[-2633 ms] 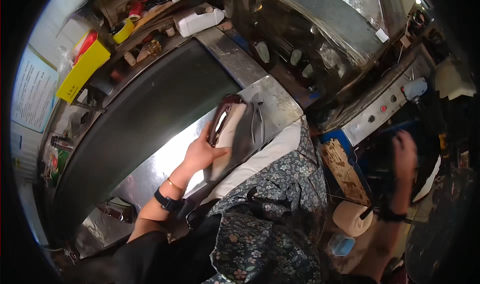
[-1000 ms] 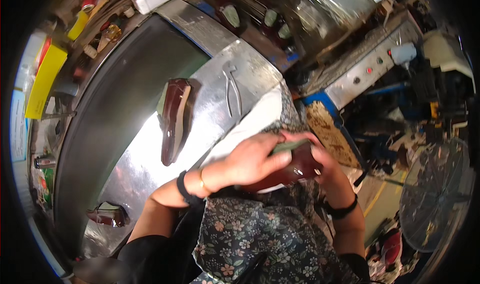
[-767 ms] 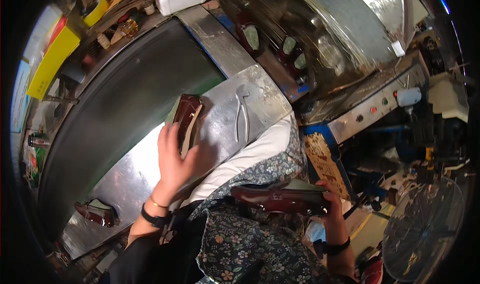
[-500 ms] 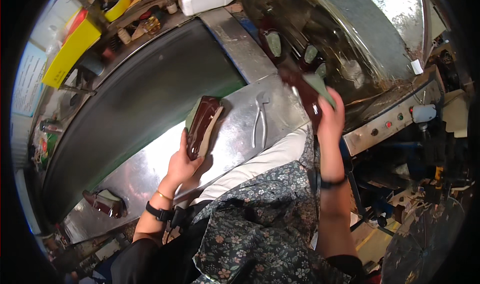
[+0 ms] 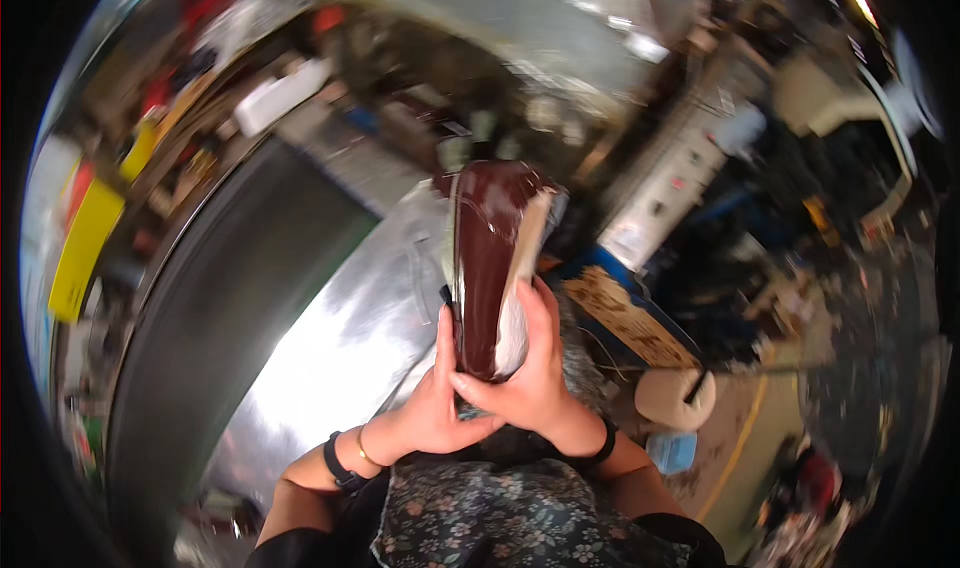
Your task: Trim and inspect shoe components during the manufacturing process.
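Note:
A glossy dark maroon shoe upper (image 5: pixel 490 268), stretched over a shoe last with a cream strip along its right edge, stands toe-away in front of my body. My left hand (image 5: pixel 435 403) presses along its left side, fingers straight and thumb low. Around its right side and heel end wraps my right hand (image 5: pixel 540 378). Whether a second shoe lies behind it is hidden. Pliers (image 5: pixel 424 278) lie blurred on the shiny metal bench (image 5: pixel 290 378) to the left. Another maroon shoe (image 5: pixel 225 515) is at the bench's lower left.
A dark conveyor belt (image 5: pixel 230 268) runs along the bench's left. Further off are a white jug (image 5: pixel 283 96) and a yellow box (image 5: pixel 88 248). On the right stand a control panel (image 5: pixel 665 178) with buttons and a cream round stool-like object (image 5: pixel 676 400). Much is motion-blurred.
The view has swung to the right. My right hand, earlier out by the machine opening with a maroon shoe, has come in beside my left. Both hands now meet around a shoe before my body.

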A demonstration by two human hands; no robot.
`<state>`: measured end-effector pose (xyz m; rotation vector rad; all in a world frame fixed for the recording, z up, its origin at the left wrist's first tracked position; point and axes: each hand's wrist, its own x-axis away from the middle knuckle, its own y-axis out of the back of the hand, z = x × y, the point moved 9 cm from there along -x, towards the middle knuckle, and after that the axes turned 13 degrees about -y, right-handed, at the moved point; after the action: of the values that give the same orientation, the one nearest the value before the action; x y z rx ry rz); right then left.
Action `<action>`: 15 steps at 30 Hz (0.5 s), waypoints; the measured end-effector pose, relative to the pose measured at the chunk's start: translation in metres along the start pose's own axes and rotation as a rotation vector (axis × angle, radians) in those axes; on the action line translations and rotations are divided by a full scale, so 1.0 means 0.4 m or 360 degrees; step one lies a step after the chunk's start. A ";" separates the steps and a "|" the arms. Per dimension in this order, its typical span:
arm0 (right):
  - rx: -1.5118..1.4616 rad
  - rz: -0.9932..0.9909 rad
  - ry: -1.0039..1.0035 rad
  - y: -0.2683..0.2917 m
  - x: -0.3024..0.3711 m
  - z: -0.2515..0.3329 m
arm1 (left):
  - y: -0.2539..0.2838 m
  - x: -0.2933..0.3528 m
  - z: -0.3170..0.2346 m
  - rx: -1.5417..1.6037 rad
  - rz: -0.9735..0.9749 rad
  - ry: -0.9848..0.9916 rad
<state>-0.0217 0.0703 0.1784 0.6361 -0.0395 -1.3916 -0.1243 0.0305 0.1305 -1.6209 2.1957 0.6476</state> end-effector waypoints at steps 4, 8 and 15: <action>-0.1099 0.0082 -0.0852 0.263 0.023 -0.182 | -0.129 -0.069 -0.033 0.0566 0.0534 0.0144; -0.0017 -0.0689 -0.0342 0.697 0.067 -0.206 | -0.178 -0.027 -0.013 -0.0067 0.0838 -0.0102; 0.0809 -0.1254 -0.0746 1.243 0.062 -0.355 | -0.160 0.095 0.048 -0.0469 0.0894 0.0173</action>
<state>0.4850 0.1235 0.2692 0.7647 -0.5839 -2.3113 -0.0744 -0.0053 0.0844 -1.1635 2.7673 1.0989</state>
